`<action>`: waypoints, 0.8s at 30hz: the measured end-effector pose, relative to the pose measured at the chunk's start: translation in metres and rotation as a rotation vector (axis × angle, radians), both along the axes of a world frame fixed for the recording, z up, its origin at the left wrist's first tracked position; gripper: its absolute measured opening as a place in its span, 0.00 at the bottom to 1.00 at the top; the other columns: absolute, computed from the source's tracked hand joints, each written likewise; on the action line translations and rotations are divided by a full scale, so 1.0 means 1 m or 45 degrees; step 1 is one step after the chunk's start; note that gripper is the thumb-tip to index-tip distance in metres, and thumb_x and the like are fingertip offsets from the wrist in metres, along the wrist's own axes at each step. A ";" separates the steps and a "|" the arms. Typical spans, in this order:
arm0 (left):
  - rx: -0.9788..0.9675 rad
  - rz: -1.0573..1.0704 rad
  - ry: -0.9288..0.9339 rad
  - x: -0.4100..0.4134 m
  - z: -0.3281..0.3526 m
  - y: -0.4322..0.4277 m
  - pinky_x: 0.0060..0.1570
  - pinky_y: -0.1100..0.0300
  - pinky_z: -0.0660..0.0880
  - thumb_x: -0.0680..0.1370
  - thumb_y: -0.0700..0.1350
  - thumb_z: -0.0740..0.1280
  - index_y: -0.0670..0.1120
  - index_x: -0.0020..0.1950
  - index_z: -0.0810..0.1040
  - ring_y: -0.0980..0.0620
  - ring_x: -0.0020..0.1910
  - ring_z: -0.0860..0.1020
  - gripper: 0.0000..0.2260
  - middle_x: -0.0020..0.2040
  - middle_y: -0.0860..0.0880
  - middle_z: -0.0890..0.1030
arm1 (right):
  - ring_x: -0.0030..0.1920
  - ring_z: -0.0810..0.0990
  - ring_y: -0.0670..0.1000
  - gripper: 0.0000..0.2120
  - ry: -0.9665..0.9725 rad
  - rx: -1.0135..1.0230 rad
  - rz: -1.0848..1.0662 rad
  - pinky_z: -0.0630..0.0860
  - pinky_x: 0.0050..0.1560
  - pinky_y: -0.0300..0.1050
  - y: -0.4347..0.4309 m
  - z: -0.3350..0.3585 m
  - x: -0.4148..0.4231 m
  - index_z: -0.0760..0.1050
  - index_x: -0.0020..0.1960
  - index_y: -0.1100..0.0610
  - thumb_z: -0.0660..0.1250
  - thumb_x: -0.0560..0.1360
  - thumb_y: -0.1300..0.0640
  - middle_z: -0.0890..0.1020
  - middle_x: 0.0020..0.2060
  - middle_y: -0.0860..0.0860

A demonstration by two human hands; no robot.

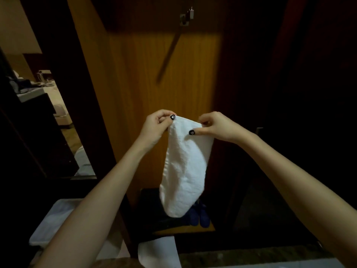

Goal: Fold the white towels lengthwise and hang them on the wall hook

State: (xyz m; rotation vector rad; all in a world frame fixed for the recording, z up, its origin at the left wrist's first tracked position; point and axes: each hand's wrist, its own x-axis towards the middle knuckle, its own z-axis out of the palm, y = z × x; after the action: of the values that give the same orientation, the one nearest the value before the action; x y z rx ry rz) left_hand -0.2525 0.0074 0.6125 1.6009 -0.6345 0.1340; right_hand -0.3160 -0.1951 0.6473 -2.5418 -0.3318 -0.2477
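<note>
Head view: my left hand [154,125] and right hand [214,126] each pinch a top corner of the white towel [183,171], hanging down before the wood panel [135,93], wall hook [186,18] above.

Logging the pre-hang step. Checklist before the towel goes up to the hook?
1. Left hand pinches one top corner of the towel: ok.
2. Right hand pinches the other top corner: ok.
3. Towel folded lengthwise: it hangs as a narrow strip, but the layers are not visible: cannot tell.
4. Wall hook has nothing hanging on it: ok.
5. Wood panel between the towel and the hook has nothing in the way: ok.
6. All towels handled: a second towel lies below, not hung: not ok.
</note>
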 end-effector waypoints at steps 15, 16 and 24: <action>0.265 0.198 -0.406 0.000 -0.004 -0.004 0.45 0.75 0.68 0.74 0.37 0.70 0.46 0.51 0.78 0.68 0.49 0.74 0.08 0.52 0.51 0.76 | 0.43 0.77 0.47 0.14 -0.365 0.422 -0.350 0.73 0.42 0.44 -0.015 -0.014 -0.003 0.75 0.54 0.56 0.74 0.71 0.56 0.80 0.46 0.49; 0.299 0.221 -0.416 0.001 -0.005 -0.006 0.45 0.76 0.66 0.72 0.39 0.73 0.45 0.52 0.78 0.68 0.49 0.73 0.10 0.52 0.52 0.75 | 0.44 0.79 0.51 0.12 -0.344 0.401 -0.366 0.74 0.42 0.47 -0.015 -0.013 -0.003 0.77 0.52 0.57 0.74 0.71 0.56 0.81 0.46 0.51; -0.025 0.096 -0.238 -0.004 -0.004 -0.007 0.49 0.63 0.72 0.76 0.38 0.68 0.54 0.48 0.79 0.62 0.46 0.77 0.10 0.46 0.53 0.80 | 0.40 0.81 0.47 0.06 -0.022 1.027 0.070 0.76 0.39 0.40 -0.025 -0.015 -0.020 0.72 0.43 0.58 0.69 0.75 0.63 0.81 0.39 0.48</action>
State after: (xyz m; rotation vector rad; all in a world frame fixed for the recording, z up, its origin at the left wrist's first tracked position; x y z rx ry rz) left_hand -0.2566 0.0000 0.6088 1.6056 -0.7143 0.3480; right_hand -0.3359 -0.2203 0.6322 -1.7351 -0.2413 -0.3069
